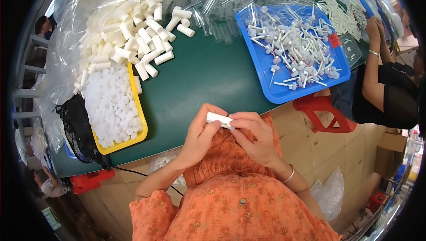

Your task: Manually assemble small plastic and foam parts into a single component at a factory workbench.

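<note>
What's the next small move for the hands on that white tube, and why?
Probably push the right hand toward the left hand to seat whatever goes into the white tube. Both hands pinch the tube over the edge of the green table, the right fingertips at its end. The blue tray holds white stemmed plugs; whether one is already in the tube cannot be seen.

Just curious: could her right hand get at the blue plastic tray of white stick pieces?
Probably yes: the right hand shares a white tube with the left, but bare green table lies before the blue plastic tray.
</note>
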Tool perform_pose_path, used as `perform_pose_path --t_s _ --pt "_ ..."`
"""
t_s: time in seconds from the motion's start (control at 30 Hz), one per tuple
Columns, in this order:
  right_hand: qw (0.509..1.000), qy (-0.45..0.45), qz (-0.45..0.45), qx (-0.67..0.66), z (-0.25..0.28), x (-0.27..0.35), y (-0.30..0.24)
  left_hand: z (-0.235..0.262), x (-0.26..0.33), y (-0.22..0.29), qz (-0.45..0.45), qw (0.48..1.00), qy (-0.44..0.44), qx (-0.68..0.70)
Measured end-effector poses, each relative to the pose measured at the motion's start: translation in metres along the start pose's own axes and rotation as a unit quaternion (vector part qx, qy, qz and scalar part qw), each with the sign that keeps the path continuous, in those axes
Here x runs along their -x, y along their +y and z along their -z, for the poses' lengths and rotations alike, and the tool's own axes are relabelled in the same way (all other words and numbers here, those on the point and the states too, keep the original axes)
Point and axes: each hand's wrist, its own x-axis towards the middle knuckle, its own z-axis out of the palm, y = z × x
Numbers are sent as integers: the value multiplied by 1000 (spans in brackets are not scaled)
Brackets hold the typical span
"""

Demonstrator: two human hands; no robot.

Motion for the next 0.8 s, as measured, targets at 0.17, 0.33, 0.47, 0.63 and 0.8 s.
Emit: perform_pose_path --t_s 0.17,0.33,0.47,0.63,0.8 --pt "988 -16 -122 -90 2 -6 1 3 -11 -2 23 995 -18 92" --pt "993 -35 21 107 9 -27 2 3 -20 0 49 992 -11 115" --pt "968 -35 100 229 14 -36 0 4 -24 15 35 998 -52 3" --pt "962 -35 95 252 11 -31 9 35 -94 61 -327 838 96 -426" --pt "936 -61 103 332 -5 -24 13 67 -187 68 -248 716 251 -602"
